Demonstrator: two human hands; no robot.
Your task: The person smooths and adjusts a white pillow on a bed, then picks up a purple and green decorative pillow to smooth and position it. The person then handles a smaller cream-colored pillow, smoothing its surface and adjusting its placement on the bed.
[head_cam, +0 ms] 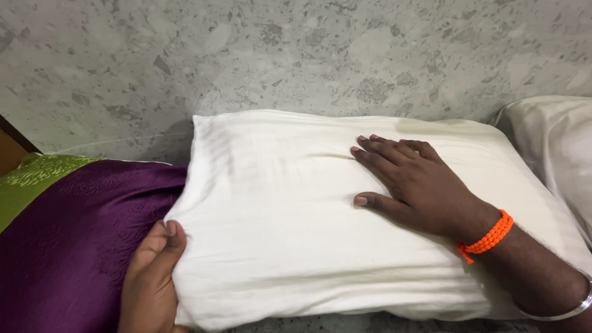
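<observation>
Speckled grey stone floor [296,49], bearing everything in view. White pillow [296,216] at centre, long side toward the camera. Purple cloth [68,240] with green border [37,176] just beside the pillow's left end, touching it. Second pale cushion [555,148] at the right edge, only partly visible. Right hand [413,182], open and flat, fingers together, pressed on the pillow's upper right surface, gripping nothing. Left hand [151,277] curled around the pillow's lower left corner, thumb on top. Orange beaded bracelet [490,237] and silver bangle [570,308] on the right wrist.

Packages, labels, signs, screens: none in view. Nothing here carries a wrapper, tag, printed notice or display, whether on the bedding or on the stone floor.
</observation>
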